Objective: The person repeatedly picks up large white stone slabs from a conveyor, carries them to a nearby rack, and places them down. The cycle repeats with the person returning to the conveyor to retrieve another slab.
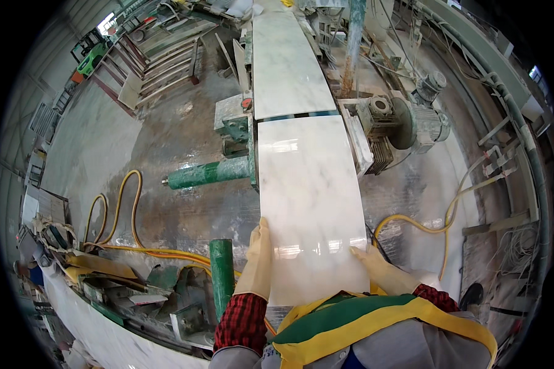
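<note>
A polished white marble slab (311,184) with faint grey veins lies lengthwise before me, its near end close to my apron (345,323). My left hand (258,258), in a cream rubber glove, is closed on the slab's left edge. On the opposite edge, my right hand (381,269) grips with the fingertips over the top face; its other fingers are hidden beneath. Beyond a narrow gap, a second white marble slab (291,67) lies in line on the machine. Blue rollers show in that gap.
A green roller (209,173) juts left from the machine frame; a green post (221,273) rises near my left forearm. At right sits a dusty electric motor (426,130). Yellow hoses (135,209) cross the wet floor. Scrap metal and stone pieces (148,292) lie lower left.
</note>
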Demonstrator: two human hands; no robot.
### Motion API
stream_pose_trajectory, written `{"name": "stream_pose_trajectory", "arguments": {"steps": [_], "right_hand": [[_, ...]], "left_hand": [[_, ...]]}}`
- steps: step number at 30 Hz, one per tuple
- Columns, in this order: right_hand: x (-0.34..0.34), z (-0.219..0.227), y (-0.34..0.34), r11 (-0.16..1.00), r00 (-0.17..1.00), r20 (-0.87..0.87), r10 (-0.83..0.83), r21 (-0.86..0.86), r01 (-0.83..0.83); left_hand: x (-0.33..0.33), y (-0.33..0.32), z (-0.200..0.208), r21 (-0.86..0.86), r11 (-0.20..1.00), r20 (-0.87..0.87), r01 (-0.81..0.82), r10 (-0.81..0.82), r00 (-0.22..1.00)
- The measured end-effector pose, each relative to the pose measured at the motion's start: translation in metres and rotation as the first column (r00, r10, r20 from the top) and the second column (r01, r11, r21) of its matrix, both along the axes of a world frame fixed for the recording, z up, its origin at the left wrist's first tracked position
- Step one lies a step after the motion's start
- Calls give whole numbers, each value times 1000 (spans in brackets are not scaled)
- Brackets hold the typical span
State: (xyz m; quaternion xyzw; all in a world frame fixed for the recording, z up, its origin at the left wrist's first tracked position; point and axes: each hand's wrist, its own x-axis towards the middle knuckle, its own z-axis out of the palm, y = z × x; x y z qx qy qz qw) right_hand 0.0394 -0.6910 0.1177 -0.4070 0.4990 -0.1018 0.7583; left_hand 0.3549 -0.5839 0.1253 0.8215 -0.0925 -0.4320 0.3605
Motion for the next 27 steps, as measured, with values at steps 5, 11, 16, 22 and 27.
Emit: {"name": "stream_pose_trajectory", "arguments": {"steps": [5, 11, 16, 22, 27], "right_hand": [[5, -8, -11, 1000, 998, 56, 0, -6, 0], [14, -12, -22, 998, 997, -35, -65, -4, 65], [22, 9, -27, 998, 996, -60, -64, 26, 66], [23, 12, -28, 994, 994, 4, -107, 34, 107], [30, 23, -35, 994, 995, 7, -103, 39, 103]], "left_hand": [[-4, -10, 5, -54, 989, 22, -136, 138, 990], [5, -19, 2, -42, 997, 72, -70, 73, 995], [7, -26, -5, -74, 990, 30, -117, 120, 992], [15, -33, -18, -21, 996, 72, -83, 85, 994], [18, -39, -13, -46, 995, 58, -87, 90, 994]]}}
